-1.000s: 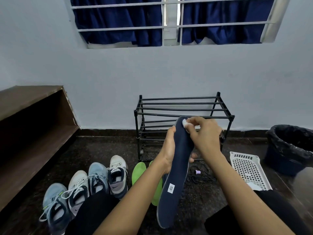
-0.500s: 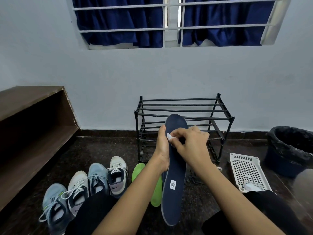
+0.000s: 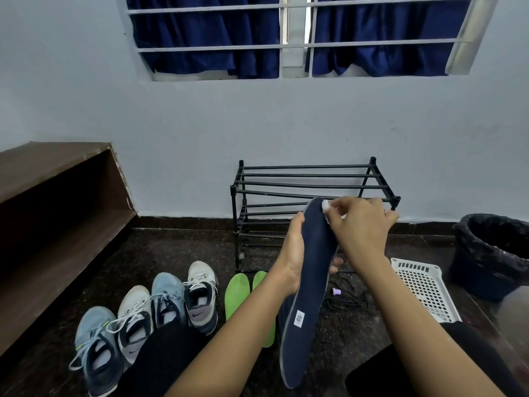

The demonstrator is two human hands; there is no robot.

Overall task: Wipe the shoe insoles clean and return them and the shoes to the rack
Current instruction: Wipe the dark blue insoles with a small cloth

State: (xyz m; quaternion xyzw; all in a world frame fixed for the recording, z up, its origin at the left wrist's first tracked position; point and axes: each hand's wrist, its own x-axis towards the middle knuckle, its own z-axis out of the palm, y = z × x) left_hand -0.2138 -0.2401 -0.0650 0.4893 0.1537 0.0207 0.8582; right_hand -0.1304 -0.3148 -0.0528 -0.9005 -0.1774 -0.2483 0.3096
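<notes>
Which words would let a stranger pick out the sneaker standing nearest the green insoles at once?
Find the black shoe rack against the wall. On the floor to its left, four sneakers stand in a row; take the rightmost sneaker, beside the green insoles. Unlike its pale blue neighbour, it has a white toe and a grey heel.

The person wears black trousers (image 3: 160, 365) of plain, matt cloth. The left leg (image 3: 174, 345) shows at 7 o'clock in the view, the right leg (image 3: 380, 376) at 5 o'clock. The left forearm (image 3: 229, 351) and right forearm (image 3: 415, 325) are bare, uncovered up to the left hand (image 3: 292, 253) and right hand (image 3: 360, 224).
</notes>
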